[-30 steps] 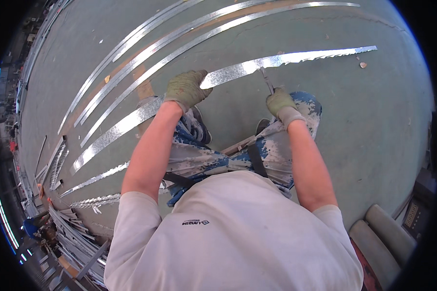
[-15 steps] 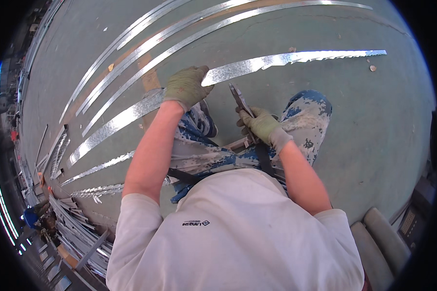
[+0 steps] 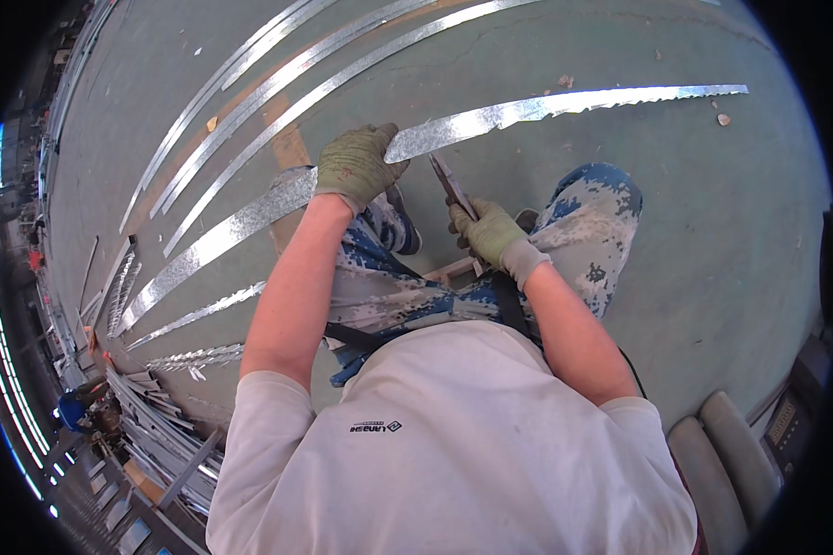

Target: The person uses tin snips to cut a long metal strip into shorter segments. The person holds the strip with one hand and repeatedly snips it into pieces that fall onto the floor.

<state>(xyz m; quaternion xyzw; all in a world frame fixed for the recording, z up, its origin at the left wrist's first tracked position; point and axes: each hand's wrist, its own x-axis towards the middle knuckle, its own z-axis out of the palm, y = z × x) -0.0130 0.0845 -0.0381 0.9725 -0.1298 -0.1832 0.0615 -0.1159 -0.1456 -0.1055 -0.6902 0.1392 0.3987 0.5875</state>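
My gloved left hand (image 3: 356, 171) grips a long, shiny metal strip (image 3: 518, 111) in front of me, fingers wrapped over its edge. The strip runs on to the far right, where its near edge is notched into small teeth, and back past the wrist to the lower left. In my gloved right hand (image 3: 495, 231), between my knees, is a grey metal hand tool (image 3: 452, 185) resembling snips. Its tip points up and left, just below the strip; whether it touches, I cannot tell. The tool's handles are mostly hidden by the glove.
More flat metal strips (image 3: 329, 88) lie on the green floor (image 3: 713, 231) at the upper left. Toothed strips (image 3: 194, 356) rest at my left, near a stack of metal pieces (image 3: 157, 435). A person in blue (image 3: 69, 407) is far left. Padded cushions (image 3: 713, 462) stand lower right.
The strip has tilted, so its toothed edge shows less. My right hand has brought the tool's tip slightly left, nearer my left hand. My left hand keeps its grip.
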